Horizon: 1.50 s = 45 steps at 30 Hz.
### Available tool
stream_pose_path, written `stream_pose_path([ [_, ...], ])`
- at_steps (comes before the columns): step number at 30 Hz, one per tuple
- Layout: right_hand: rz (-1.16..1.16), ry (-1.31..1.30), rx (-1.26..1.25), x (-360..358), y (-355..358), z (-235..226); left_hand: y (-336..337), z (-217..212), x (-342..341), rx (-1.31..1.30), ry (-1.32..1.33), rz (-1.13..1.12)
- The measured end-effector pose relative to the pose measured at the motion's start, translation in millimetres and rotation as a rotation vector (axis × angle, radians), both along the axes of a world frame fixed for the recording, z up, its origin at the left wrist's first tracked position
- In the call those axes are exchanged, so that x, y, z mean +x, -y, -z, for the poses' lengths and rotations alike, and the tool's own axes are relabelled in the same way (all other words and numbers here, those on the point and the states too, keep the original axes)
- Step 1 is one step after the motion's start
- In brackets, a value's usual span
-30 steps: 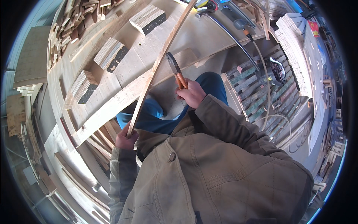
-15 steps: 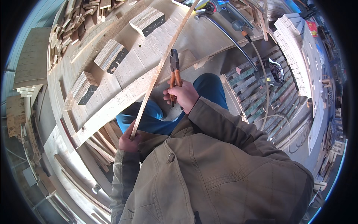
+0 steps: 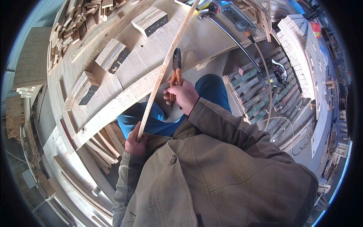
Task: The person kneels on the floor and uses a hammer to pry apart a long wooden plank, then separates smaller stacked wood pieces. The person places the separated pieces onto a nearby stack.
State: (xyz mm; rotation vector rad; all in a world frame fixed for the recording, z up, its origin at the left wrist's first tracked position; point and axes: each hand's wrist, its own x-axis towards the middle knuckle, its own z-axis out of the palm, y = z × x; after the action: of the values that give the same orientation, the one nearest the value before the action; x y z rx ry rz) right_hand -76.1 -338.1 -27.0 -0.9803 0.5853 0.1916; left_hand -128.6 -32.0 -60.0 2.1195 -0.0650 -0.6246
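Note:
My left hand (image 3: 135, 142) grips the near end of a long thin wooden strip (image 3: 166, 66) that slants up and away over the workbench (image 3: 151, 49). My right hand (image 3: 182, 95) holds a pair of pliers with orange handles (image 3: 176, 72), jaws pointing away and lying right beside the strip. Both hands are above my lap in blue trousers, close to the bench's near edge.
Three stacks of thin wood pieces with dark ends (image 3: 113, 56) lie on the bench. A heap of offcuts (image 3: 77, 19) sits at far left. A hose and tools (image 3: 230, 34) lie at the far right, with wooden slats (image 3: 261, 94) on the floor to the right.
My right hand has swung the pliers from tilted left to pointing away, closer to the strip. The left hand and the strip have barely moved.

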Motion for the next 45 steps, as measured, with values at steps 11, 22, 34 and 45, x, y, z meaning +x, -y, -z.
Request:
stream_pose_path([
  [11, 0.009, 0.020, -0.032, 4, -1, -1, 6, -4, -2, 0.021, 0.052, 0.022],
  [22, 0.007, -0.034, 0.003, 2, 6, -9, 5, -9, 2, 0.041, 0.062, 0.043],
  [34, -0.037, -0.077, -0.063, -5, 31, 4, 0, -13, 9, 0.022, -0.022, -0.017],
  [45, -0.117, -0.001, -0.335, -6, 50, 21, -2, -15, 8, -0.017, -0.022, -0.034],
])
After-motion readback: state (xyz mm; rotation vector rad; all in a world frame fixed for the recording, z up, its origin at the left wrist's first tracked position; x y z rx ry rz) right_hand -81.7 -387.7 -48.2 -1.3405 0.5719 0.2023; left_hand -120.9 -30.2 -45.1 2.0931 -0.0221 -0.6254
